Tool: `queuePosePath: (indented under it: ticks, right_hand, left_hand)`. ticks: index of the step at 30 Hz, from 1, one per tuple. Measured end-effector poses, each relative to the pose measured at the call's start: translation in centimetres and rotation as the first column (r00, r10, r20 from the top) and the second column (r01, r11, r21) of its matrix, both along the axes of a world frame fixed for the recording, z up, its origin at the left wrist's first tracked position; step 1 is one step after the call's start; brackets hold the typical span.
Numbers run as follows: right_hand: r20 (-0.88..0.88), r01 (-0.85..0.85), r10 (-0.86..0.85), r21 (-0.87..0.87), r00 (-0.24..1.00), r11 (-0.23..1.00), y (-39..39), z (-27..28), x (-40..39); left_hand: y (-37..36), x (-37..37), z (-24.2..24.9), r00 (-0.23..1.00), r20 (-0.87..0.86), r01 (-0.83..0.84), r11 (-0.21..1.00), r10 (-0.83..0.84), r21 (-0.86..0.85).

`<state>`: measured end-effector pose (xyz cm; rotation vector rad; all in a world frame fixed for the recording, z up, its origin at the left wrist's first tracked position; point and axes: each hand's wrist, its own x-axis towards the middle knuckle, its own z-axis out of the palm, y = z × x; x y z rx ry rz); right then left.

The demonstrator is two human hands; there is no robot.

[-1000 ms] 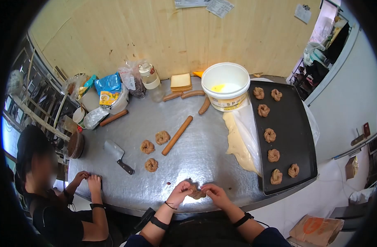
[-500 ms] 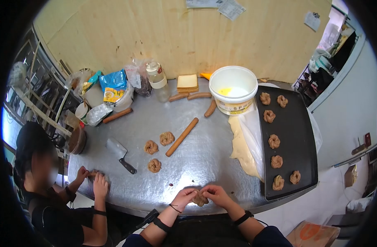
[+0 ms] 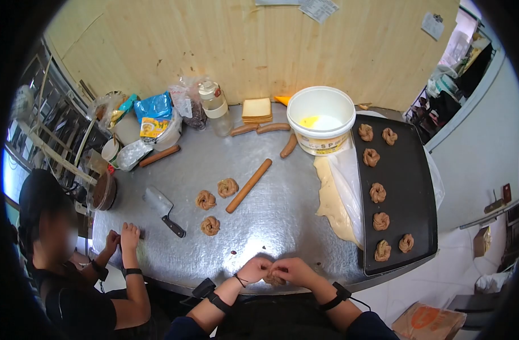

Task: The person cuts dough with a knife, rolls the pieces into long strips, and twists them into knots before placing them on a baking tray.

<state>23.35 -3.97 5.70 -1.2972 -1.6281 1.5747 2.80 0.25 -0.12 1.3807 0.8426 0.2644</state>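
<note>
At the table's near edge, my left hand (image 3: 255, 270) and my right hand (image 3: 294, 271) meet over a piece of brown twisted dough (image 3: 274, 279). Fingers of both hands pinch it, and they cover most of its top. Farther forward and to the left lie three shaped dough rings, one of them a brown dough ring (image 3: 210, 225). Beside them a wooden rolling pin (image 3: 248, 186) rests at a slant. On the right, a black baking tray (image 3: 401, 187) carries several similar rings, among them a dough ring (image 3: 377, 192).
A co-worker's hands (image 3: 123, 240) are at the table's left edge. Near them lies a cleaver (image 3: 164, 211). A white bucket (image 3: 320, 116) stands at the back, with pale dough (image 3: 333, 207) in front. Brown dough rolls (image 3: 273, 128), sliced bread (image 3: 256, 110) and a bottle (image 3: 216, 110) are behind.
My right hand has shifted slightly left over the dough, covering more of it. The co-worker's hands have moved a little left and up. The view has shifted slightly.
</note>
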Motion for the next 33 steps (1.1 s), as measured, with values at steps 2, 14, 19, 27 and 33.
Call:
queuePosePath:
  ticks: [2,14,19,27,33]
  right_hand:
    - [0.092,-0.066,0.061,0.055,0.994,0.996,0.1,0.5,0.0]
    - [-0.214,0.006,-0.033,-0.129,0.976,0.992,-0.2,-2.1,0.3]
    - [-0.169,0.418,-0.472,-0.276,0.865,0.866,-1.6,-5.2,-0.8]
    - [0.182,0.351,-0.362,0.094,0.914,0.932,-2.4,-4.1,-1.8]
    - [0.304,0.179,-0.312,0.394,0.900,0.902,-2.3,-5.0,-1.9]
  left_hand:
    - [0.4,-0.4,0.1,0.997,0.001,0.082,0.996,-0.082,-0.023]
    - [1.7,-1.1,1.3,0.985,-0.046,0.156,0.978,-0.164,-0.141]
    - [0.0,-1.4,-0.1,0.974,-0.049,-0.214,0.837,0.219,-0.504]
    - [-1.8,-1.4,-0.3,0.926,-0.106,-0.368,0.807,0.362,-0.462]
    - [-1.7,-1.1,0.2,0.940,-0.136,-0.339,0.804,0.313,-0.488]
